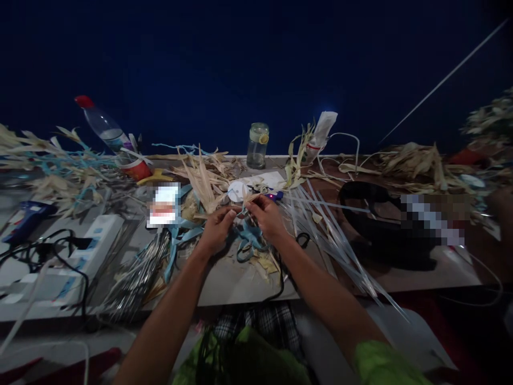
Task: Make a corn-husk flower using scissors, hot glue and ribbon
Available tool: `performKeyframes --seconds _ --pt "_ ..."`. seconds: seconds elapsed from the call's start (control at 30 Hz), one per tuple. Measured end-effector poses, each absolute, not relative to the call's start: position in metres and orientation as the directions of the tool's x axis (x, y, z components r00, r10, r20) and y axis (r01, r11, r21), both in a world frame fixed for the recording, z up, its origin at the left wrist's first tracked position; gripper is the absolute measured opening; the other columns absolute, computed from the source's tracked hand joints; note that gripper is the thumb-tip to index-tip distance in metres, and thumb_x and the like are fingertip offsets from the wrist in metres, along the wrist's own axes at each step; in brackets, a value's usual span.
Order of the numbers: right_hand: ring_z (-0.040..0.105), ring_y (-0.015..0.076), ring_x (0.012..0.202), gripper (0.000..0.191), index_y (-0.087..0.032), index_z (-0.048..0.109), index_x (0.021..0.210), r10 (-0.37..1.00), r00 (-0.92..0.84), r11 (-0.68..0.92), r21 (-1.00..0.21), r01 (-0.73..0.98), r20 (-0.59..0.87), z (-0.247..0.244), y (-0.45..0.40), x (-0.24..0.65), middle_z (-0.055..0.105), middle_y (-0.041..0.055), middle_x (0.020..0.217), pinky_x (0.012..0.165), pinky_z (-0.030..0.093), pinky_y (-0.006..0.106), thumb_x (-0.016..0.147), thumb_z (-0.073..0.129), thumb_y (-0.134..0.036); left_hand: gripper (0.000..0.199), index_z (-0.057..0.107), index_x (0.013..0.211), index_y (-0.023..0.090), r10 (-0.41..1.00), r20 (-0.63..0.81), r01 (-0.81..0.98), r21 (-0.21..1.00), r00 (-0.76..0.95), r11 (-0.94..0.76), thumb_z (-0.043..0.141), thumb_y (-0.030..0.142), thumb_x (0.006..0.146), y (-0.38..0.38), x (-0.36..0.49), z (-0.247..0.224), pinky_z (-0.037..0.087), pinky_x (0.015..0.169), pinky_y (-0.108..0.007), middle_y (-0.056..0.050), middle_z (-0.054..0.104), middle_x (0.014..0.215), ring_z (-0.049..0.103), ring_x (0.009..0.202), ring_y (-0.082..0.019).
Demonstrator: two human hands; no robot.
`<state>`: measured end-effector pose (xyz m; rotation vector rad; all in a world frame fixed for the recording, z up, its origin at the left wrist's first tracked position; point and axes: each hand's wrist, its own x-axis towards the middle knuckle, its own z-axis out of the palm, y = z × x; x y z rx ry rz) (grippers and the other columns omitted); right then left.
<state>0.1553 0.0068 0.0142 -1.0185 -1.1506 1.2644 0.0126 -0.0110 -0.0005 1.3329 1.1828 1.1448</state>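
In the middle of the table my left hand (217, 229) and my right hand (267, 215) are close together, both with fingers pinched. Between the fingertips is a thin light blue strip (242, 212) with a small pale piece, apparently corn husk, beside it. How each fingertip grips it is too small to see clearly. Below the hands lies a heap of blue ribbon (251, 235). Dry corn husks (201, 184) stand behind my left hand. A white round disc (237, 190) and a dark blue device with a small red light (274, 196) lie just beyond the fingers.
Left are a power strip (94, 248), a bundle of thin wires (140, 278), a lit phone (163, 205) and a leaning plastic bottle (105, 127). A glass jar (257, 147) stands at the back. Clear sticks (332, 230) and a black curved object (356, 235) lie right.
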Motion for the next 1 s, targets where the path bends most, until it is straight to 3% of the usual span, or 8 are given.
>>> performKeyframes --seconds 0.13,0.33,0.43,0.53,0.67,0.83,1.0 --pt "0.038 0.0067 0.051 0.020 -0.018 0.052 0.070 0.997 -0.056 0.045 -0.989 -0.142 0.053 0.012 0.007 0.155 0.047 -0.0055 0.060 0.051 0.033 0.021 0.065 0.061 -0.036 0.030 0.058 0.068 0.013 0.985 -0.030 0.073 0.997 0.168 0.018 0.056 0.043 0.074 -0.011 0.012 0.001 0.032 0.048 -0.020 0.001 0.056 0.060 0.039 0.049 -0.006" --pt "0.045 0.0069 0.056 0.034 -0.019 0.055 0.084 0.982 -0.187 -0.028 -0.981 -0.192 0.009 0.009 0.005 0.152 0.053 -0.0046 0.069 0.054 0.038 0.021 0.057 0.069 -0.034 0.032 0.053 0.065 0.014 0.989 -0.046 0.055 0.998 0.139 0.039 0.058 0.044 0.071 -0.009 0.012 -0.001 0.028 0.046 -0.019 0.004 0.047 0.054 0.035 0.048 -0.005" --pt "0.047 0.0080 0.056 0.027 -0.018 0.057 0.074 0.965 -0.263 -0.034 -0.993 -0.115 -0.002 0.008 0.005 0.152 0.054 -0.0039 0.064 0.054 0.038 0.021 0.058 0.070 -0.035 0.035 0.053 0.062 0.013 0.991 -0.034 0.087 0.996 0.127 0.023 0.058 0.046 0.071 -0.009 0.011 -0.001 0.026 0.045 -0.019 0.004 0.045 0.052 0.033 0.046 -0.005" --pt "0.044 0.0073 0.050 0.021 -0.018 0.058 0.068 0.974 -0.228 -0.035 -0.993 -0.115 -0.008 0.008 0.007 0.155 0.053 -0.0042 0.059 0.050 0.037 0.021 0.061 0.067 -0.035 0.038 0.056 0.066 0.013 0.992 -0.029 0.076 0.997 0.124 0.019 0.051 0.050 0.075 -0.009 0.011 -0.001 0.026 0.042 -0.020 0.003 0.048 0.055 0.034 0.045 -0.005" --pt "0.043 0.0061 0.048 0.022 -0.018 0.055 0.066 0.992 -0.125 -0.055 -0.965 -0.256 -0.024 0.009 0.011 0.161 0.050 -0.0058 0.056 0.049 0.036 0.020 0.059 0.068 -0.034 0.035 0.059 0.083 0.014 0.999 -0.014 0.045 0.999 0.035 0.012 0.051 0.048 0.076 -0.008 0.009 -0.001 0.028 0.041 -0.020 0.001 0.056 0.068 0.036 0.044 -0.005" --pt "0.044 0.0043 0.049 0.025 -0.019 0.047 0.064 0.999 -0.030 0.005 -0.875 -0.484 0.022 0.017 0.018 0.175 0.055 -0.0059 0.066 0.050 0.037 0.020 0.058 0.070 -0.028 0.020 0.059 0.077 0.016 0.985 0.099 0.141 0.987 -0.138 -0.079 0.058 0.036 0.072 -0.005 0.004 -0.003 0.034 0.049 -0.019 0.002 0.053 0.065 0.043 0.054 -0.007" --pt "0.043 0.0035 0.048 0.025 -0.020 0.048 0.068 0.989 0.111 0.145 -0.772 -0.619 0.097 0.024 0.032 0.202 0.055 -0.0064 0.068 0.049 0.038 0.020 0.062 0.070 -0.029 0.022 0.060 0.084 0.019 0.978 0.130 0.169 0.980 -0.163 -0.102 0.052 0.037 0.076 -0.003 0.000 -0.006 0.034 0.047 -0.020 0.002 0.051 0.062 0.042 0.051 -0.008"
